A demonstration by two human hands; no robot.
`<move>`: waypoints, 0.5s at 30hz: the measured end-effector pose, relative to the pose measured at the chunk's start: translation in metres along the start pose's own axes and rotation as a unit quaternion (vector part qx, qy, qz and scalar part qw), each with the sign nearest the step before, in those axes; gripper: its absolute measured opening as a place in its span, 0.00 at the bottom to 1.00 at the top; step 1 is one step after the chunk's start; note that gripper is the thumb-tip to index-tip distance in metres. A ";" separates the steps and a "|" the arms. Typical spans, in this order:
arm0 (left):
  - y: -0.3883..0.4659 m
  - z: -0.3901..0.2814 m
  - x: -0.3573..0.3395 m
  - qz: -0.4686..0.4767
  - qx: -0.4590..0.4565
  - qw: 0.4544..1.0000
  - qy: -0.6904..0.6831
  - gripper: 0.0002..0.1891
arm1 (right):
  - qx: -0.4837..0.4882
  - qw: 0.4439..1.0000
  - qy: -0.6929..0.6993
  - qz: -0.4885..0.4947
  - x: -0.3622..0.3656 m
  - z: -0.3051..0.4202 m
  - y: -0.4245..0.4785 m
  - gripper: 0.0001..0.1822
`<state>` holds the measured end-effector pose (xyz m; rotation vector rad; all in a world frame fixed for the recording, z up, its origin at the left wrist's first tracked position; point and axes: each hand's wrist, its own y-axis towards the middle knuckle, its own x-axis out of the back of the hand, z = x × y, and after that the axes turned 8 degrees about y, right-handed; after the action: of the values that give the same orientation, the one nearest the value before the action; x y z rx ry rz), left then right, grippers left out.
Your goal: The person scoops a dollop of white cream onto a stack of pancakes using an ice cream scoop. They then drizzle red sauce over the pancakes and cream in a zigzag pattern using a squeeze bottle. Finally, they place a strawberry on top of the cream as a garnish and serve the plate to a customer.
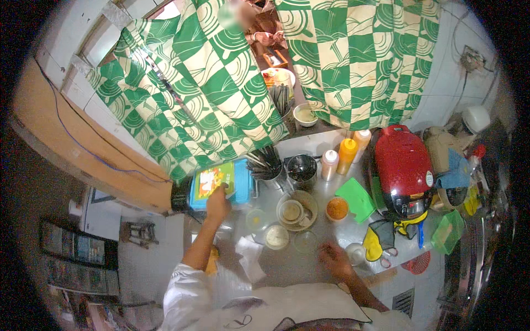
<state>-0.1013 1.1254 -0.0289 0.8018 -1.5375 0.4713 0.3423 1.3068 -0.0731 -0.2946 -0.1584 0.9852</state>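
My left hand (218, 203) reaches over the counter and touches a green printed packet (211, 182) lying on a blue plastic container (243, 182); its exact grip is hard to make out. My right hand (334, 260) is low over the steel counter (281, 265), blurred, beside a small white lidded container (355, 253). Between the hands stand a bowl (299, 209) with a smaller cup inside, a tub of pale contents (276, 237), a round clear lid (305, 242) and crumpled white paper (251, 256). A tub of orange-brown contents (337, 208) lies near a green cloth or sheet (355, 199).
Steel canisters (301, 171) with dark utensils and squeeze bottles (347, 155) line the back. A red electric appliance (402, 169) and yellow-black gloves (374, 244) occupy the right. Green-and-white curtains (356, 62) hang behind; another person's hands (267, 38) show through the gap.
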 end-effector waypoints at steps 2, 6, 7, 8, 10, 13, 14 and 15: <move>-0.006 -0.003 0.017 -0.058 0.030 0.998 -0.002 0.25 | 0.019 1.000 0.007 0.016 0.007 0.015 0.010 0.12; -0.020 -0.028 0.073 -0.140 0.091 0.975 -0.147 0.24 | 0.036 0.998 0.026 0.038 0.019 0.031 0.028 0.11; -0.021 -0.042 0.084 -0.142 0.098 0.957 -0.234 0.23 | 0.044 0.998 0.024 0.041 0.021 0.032 0.034 0.11; -0.025 -0.062 0.095 -0.140 0.104 0.932 -0.316 0.22 | 0.066 0.997 0.025 0.038 0.020 0.039 0.040 0.11; -0.039 -0.081 0.104 -0.070 0.157 0.844 -0.508 0.22 | 0.098 0.994 0.030 0.042 0.005 0.071 0.050 0.11; -0.036 -0.153 0.144 -0.034 0.108 0.754 -0.647 0.26 | 0.208 0.975 -0.028 0.066 -0.009 0.155 0.074 0.11; -0.030 -0.175 0.158 -0.022 0.104 0.726 -0.679 0.27 | 0.275 0.959 -0.038 0.060 -0.011 0.175 0.087 0.11; -0.024 -0.190 0.170 -0.030 0.077 0.713 -0.696 0.28 | 0.308 0.950 -0.008 0.050 -0.016 0.211 0.089 0.13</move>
<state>0.0509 1.2081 0.1600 1.4848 -2.8561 -0.2071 0.2068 1.3758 0.0985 0.2822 0.1537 1.0872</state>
